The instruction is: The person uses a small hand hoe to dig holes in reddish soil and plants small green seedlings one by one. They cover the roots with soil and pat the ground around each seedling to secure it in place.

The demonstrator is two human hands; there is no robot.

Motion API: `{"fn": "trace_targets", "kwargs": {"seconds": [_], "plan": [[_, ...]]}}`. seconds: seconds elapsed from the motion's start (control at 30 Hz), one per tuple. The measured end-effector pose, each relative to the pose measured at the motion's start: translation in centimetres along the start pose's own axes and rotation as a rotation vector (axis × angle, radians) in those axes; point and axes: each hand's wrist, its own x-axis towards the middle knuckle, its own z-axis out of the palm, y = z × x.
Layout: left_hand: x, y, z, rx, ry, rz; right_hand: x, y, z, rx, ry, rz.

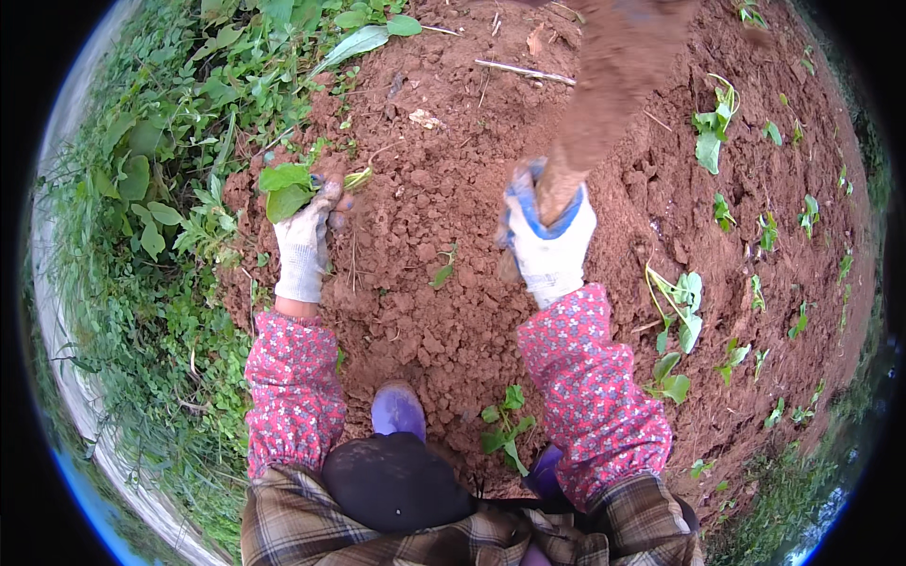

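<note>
My left hand (310, 231), in a white knit glove with bare fingertips showing, is closed on a leafy green seedling (288, 189). Its leaves stick out to the left and its pale stem pokes out to the right, above the loose soil. My right hand (552, 231), in a white and blue glove, grips the handle of a soil-caked digging tool (604, 104). The tool rises toward the top right, blurred by motion, and the shape of its far end is unclear. Between the hands, a small green sprig (444, 267) stands in the crumbly red soil (415, 311).
Cut leafy seedlings (678, 304) lie to the right, with small plants (767, 231) in the soil beyond. Another seedling (510, 424) lies near my purple boot (398, 410). Dense weeds (160, 311) border the left side. A dry stick (526, 72) lies ahead.
</note>
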Motion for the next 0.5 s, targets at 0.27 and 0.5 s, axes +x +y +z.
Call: {"fn": "trace_targets", "kwargs": {"seconds": [0.27,0.5], "plan": [[3.1,2.1,0.6,0.273,0.095,-0.049,0.4,6.4,2.4,0.142,-0.501,0.698],[9.4,0.9,5.2,0.516,-0.064,-0.05,-1.2,9.0,4.3,-0.144,-0.184,0.455]]}}
